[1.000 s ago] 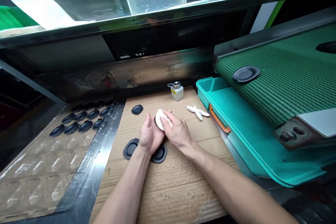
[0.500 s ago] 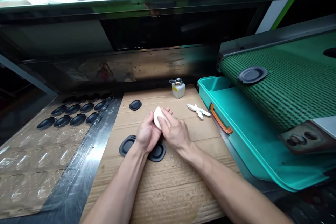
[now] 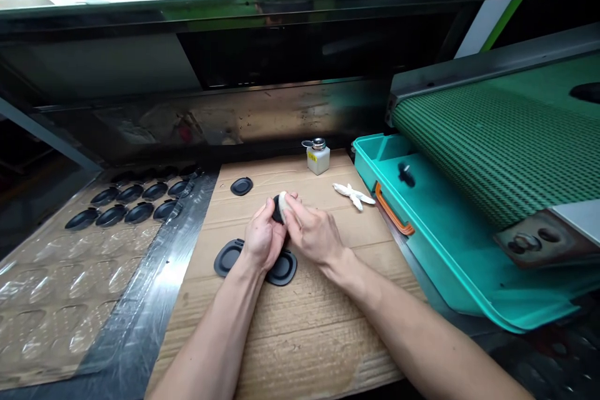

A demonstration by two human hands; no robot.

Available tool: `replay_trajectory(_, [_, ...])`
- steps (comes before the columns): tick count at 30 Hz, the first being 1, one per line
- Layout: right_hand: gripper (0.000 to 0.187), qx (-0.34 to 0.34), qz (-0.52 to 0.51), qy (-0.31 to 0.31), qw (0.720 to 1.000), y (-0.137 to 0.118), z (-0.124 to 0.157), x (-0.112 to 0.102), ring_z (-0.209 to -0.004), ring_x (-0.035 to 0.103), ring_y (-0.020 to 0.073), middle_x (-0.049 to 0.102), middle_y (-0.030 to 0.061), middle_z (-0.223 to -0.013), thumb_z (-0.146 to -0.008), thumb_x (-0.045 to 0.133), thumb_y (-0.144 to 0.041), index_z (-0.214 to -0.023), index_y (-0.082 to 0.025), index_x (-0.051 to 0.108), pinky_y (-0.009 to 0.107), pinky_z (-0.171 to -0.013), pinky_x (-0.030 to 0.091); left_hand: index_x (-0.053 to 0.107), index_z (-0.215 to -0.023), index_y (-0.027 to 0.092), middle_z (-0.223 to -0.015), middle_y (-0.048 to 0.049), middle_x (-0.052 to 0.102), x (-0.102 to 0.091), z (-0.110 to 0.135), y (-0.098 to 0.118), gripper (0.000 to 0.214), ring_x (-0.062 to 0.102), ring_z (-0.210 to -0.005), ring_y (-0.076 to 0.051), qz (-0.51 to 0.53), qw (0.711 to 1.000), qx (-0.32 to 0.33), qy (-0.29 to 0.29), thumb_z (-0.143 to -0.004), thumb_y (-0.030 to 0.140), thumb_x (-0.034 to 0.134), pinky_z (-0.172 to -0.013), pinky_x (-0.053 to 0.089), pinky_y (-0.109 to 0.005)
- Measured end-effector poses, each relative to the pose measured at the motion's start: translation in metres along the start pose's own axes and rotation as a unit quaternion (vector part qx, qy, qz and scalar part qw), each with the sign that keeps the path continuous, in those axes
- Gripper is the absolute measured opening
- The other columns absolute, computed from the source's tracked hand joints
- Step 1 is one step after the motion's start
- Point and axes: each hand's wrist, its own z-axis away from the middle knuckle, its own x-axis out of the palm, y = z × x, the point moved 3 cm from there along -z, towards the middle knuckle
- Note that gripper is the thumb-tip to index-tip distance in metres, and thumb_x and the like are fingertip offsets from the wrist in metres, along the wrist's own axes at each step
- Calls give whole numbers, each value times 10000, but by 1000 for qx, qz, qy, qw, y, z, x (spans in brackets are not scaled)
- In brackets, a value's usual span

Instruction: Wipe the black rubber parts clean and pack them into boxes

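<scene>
My left hand (image 3: 265, 236) is closed round a small black plastic lid (image 3: 277, 210), its dark face showing between the fingers. My right hand (image 3: 315, 229) pinches a folded white cloth (image 3: 282, 202) that lies against that lid. Under and beside my left wrist, two more black parts, a left lid (image 3: 227, 258) and a right lid (image 3: 283, 268), rest on the cardboard (image 3: 323, 331). Farther back on the board sits another black lid (image 3: 242, 186).
At left, a clear blister tray (image 3: 51, 290) holds several black lids in its far pockets. A white pump bottle (image 3: 319, 159) and a twisted white cloth strip (image 3: 355, 195) are on the board. A green conveyor belt (image 3: 487, 137) overhangs a teal bin (image 3: 422, 231), where a blurred black lid (image 3: 406, 174) shows.
The white cloth has shifted right on the held lid, uncovering its black face. The lid at the belt's end has dropped off and is now over the teal bin.
</scene>
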Motion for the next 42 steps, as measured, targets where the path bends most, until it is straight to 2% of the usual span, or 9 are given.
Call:
replay_trajectory(8, [415, 74, -128, -3, 989, 17, -4, -4, -1081, 677, 215, 693, 12, -1210, -972, 473, -446, -1337, -313, 618, 313, -961, 531, 667, -1065, 83, -1199, -158, 669, -4, -3, 7, 368, 618, -1169, -233, 34, 997, -57, 40, -1031, 274, 353, -1046, 519, -381])
replay_trajectory(12, [428, 107, -164, 22, 980, 24, -5, -2, -1101, 668, 209, 697, 15, -1200, -969, 479, -472, -1318, -283, 636, 313, -971, 528, 658, -1103, 78, -1217, -163, 661, -5, -5, 7, 367, 614, -1178, -255, 38, 996, -72, 36, -1030, 272, 355, -1032, 538, -440])
replay_trajectory(16, [404, 71, -154, -26, 985, 17, -3, 3, -1049, 690, 215, 710, -9, -1169, -963, 489, -498, -1317, -361, 628, 328, -932, 546, 657, -1138, 71, -1204, -171, 664, -3, -4, 6, 397, 612, -1180, -260, 37, 995, -86, 27, -1033, 302, 352, -1030, 543, -421])
replay_trajectory(20, [424, 102, -129, 16, 986, 21, -6, -1, -1103, 671, 221, 699, 9, -1191, -976, 462, -499, -1340, -346, 614, 343, -983, 522, 643, -1173, 82, -1211, -152, 663, 0, -2, 4, 354, 627, -1146, -238, 28, 996, -81, 27, -1030, 276, 383, -1011, 551, -385])
replay_trajectory(23, [402, 64, -150, -38, 986, 26, -9, -3, -1111, 667, 212, 692, -11, -1207, -961, 503, -499, -1312, -354, 635, 336, -983, 526, 661, -1114, 95, -1157, -132, 683, -2, -1, 3, 301, 653, -1065, -204, 17, 996, -78, 44, -1022, 246, 417, -972, 569, -342])
replay_trajectory(28, [389, 65, -139, -13, 988, 36, -12, -12, -1125, 659, 204, 693, 3, -1205, -975, 488, -468, -1294, -318, 655, 333, -971, 535, 663, -1059, 74, -1142, -150, 682, -4, -4, 3, 308, 664, -1039, -233, 11, 996, -85, 33, -1021, 261, 421, -948, 589, -402])
replay_trajectory(37, [368, 22, -131, -78, 988, 28, -9, -6, -1096, 670, 202, 704, -32, -1181, -940, 539, -474, -1264, -358, 670, 299, -967, 526, 562, -1249, -3, -1228, -238, 636, -9, -11, 4, 413, 629, -1164, -290, 46, 990, -125, 36, -1036, 258, 322, -993, 570, -442])
replay_trajectory(39, [375, 43, -129, -51, 989, 36, -10, -9, -1090, 672, 210, 709, -20, -1169, -941, 530, -474, -1258, -339, 679, 305, -974, 521, 483, -1331, -32, -1266, -253, 613, -15, -12, 10, 451, 601, -1207, -311, 83, 988, -123, 40, -1038, 259, 300, -985, 574, -451])
replay_trajectory(42, [406, 118, -106, 68, 985, 58, -12, -14, -1117, 659, 224, 708, 23, -1173, -964, 482, -454, -1281, -284, 671, 337, -1030, 485, 358, -1431, -38, -1316, -249, 585, -21, -12, 21, 513, 539, -1282, -333, 162, 981, -106, 23, -1045, 284, 258, -975, 579, -459])
